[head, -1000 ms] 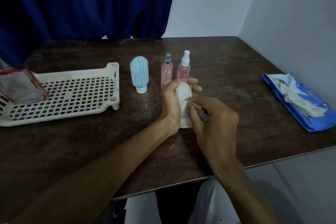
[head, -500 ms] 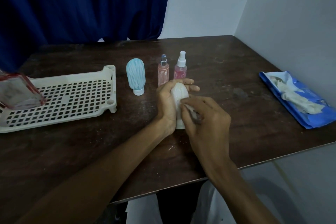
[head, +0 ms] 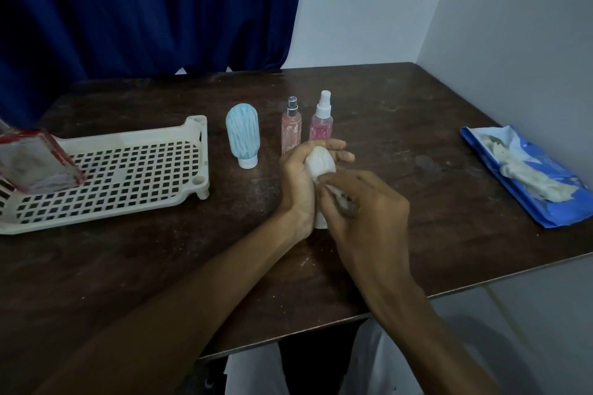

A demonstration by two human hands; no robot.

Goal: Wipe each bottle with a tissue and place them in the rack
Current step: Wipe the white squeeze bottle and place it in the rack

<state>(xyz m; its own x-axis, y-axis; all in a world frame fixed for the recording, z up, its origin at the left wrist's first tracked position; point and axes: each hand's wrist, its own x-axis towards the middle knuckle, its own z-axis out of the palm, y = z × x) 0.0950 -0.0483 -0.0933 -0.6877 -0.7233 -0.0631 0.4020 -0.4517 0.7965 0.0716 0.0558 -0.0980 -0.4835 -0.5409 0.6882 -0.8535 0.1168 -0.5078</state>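
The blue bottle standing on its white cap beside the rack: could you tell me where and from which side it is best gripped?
Grip the blue bottle around its broad upper body, coming from the front; it stands cap-down, so a low grip would probably tip it.

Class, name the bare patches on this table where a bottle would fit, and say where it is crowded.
Free: the dark wooden table between the two pink spray bottles and the blue tissue pack, and the near strip below the white perforated rack. Crowded: the centre, around both hands and the blue squeeze bottle.

Right hand [head: 365,202] slid up bottle [head: 319,162]
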